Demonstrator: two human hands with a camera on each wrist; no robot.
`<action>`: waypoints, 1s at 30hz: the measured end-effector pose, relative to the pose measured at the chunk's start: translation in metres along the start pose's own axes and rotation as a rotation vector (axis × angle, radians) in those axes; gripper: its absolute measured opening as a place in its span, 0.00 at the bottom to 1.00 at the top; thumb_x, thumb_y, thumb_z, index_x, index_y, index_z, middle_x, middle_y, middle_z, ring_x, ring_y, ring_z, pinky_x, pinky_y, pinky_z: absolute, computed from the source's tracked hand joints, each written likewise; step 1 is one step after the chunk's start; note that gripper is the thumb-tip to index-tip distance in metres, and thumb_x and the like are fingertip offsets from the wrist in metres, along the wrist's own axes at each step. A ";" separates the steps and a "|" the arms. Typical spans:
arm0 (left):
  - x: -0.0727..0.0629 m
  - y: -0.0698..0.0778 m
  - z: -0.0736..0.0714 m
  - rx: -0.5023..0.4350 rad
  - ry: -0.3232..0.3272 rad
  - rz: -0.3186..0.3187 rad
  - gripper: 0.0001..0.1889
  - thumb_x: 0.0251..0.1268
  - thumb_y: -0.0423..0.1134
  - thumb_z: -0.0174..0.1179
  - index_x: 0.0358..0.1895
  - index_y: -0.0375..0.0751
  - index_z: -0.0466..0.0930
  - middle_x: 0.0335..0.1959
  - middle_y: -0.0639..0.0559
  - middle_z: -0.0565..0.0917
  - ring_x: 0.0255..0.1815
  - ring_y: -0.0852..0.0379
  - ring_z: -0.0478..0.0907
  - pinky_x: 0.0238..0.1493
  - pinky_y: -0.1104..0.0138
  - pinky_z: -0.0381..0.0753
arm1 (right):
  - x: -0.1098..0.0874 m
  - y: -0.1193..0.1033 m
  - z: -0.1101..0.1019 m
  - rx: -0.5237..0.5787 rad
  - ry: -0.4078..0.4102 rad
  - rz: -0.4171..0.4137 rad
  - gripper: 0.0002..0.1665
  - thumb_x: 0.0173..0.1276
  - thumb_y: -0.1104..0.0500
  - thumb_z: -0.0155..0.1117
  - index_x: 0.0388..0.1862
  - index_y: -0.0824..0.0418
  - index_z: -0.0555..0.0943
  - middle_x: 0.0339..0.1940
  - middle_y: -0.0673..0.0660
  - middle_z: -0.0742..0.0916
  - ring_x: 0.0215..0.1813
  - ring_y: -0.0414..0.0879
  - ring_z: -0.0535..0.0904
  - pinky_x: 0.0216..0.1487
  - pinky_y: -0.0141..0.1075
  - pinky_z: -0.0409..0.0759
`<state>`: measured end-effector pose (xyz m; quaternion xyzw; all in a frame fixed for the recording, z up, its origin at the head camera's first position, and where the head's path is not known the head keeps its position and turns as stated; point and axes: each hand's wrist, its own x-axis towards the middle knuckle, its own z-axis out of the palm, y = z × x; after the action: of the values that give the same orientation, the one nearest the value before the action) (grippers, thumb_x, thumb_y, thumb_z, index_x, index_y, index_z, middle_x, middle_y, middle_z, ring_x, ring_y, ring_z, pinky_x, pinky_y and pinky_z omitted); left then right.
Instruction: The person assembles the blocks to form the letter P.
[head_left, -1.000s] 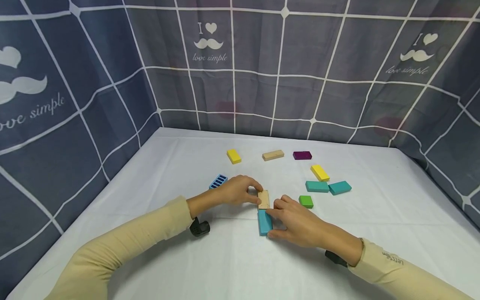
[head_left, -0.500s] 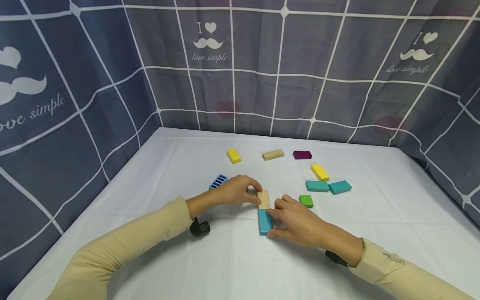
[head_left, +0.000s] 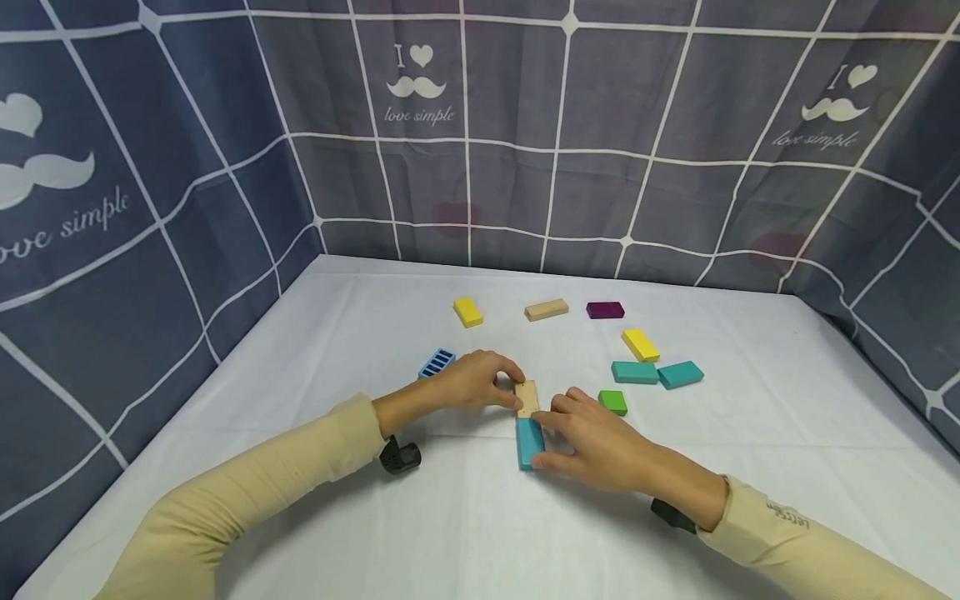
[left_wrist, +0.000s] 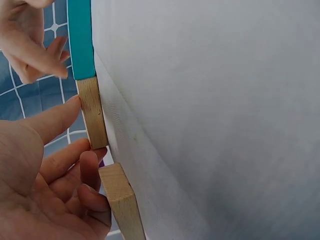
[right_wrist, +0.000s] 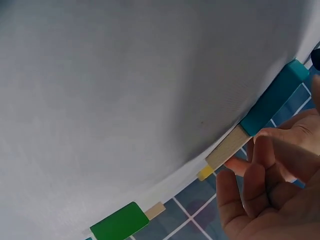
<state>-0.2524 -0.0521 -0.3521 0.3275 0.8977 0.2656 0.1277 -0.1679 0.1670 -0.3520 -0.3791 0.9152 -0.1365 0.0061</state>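
My left hand pinches a plain wooden block with thumb and index finger; in the left wrist view the thumb lies on its side and the index at its far end. A teal block lies end to end with it, nearer the body. My right hand has its index fingertip by the joint of the two blocks and its thumb on the teal one's near end. Beside the left hand's curled lower fingers in the left wrist view, another wooden block lies on the table.
On the white cloth, a patterned blue block is partly behind the left hand. Further back lie two yellow blocks, a wooden block and a purple block. To the right sit two more teal blocks and a green block.
My right thumb has slid slightly left over the near end of the teal block. The left hand and the wooden block have stayed in place.
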 end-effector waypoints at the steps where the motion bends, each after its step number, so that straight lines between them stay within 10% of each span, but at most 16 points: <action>1: 0.000 0.000 0.000 0.002 0.000 0.003 0.20 0.62 0.44 0.70 0.55 0.40 0.84 0.54 0.50 0.84 0.64 0.52 0.74 0.64 0.57 0.71 | 0.000 0.000 0.000 0.007 0.009 0.005 0.35 0.65 0.41 0.69 0.59 0.65 0.81 0.36 0.47 0.78 0.42 0.42 0.67 0.39 0.34 0.70; 20: 0.002 -0.002 0.002 0.011 -0.005 0.007 0.21 0.63 0.44 0.69 0.57 0.40 0.83 0.56 0.50 0.83 0.64 0.52 0.73 0.64 0.57 0.71 | 0.006 0.001 0.002 -0.064 -0.067 0.082 0.41 0.68 0.38 0.64 0.68 0.66 0.74 0.34 0.48 0.73 0.39 0.44 0.63 0.36 0.34 0.66; 30: -0.012 -0.012 -0.017 -0.087 0.129 -0.029 0.28 0.60 0.46 0.71 0.62 0.39 0.78 0.56 0.49 0.82 0.31 0.57 0.73 0.33 0.67 0.74 | 0.004 0.001 0.002 -0.055 -0.062 0.085 0.40 0.69 0.37 0.62 0.67 0.65 0.75 0.36 0.50 0.74 0.40 0.44 0.63 0.37 0.35 0.66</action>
<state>-0.2564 -0.0741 -0.3441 0.2909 0.8964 0.3230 0.0872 -0.1711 0.1639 -0.3539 -0.3438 0.9334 -0.0989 0.0297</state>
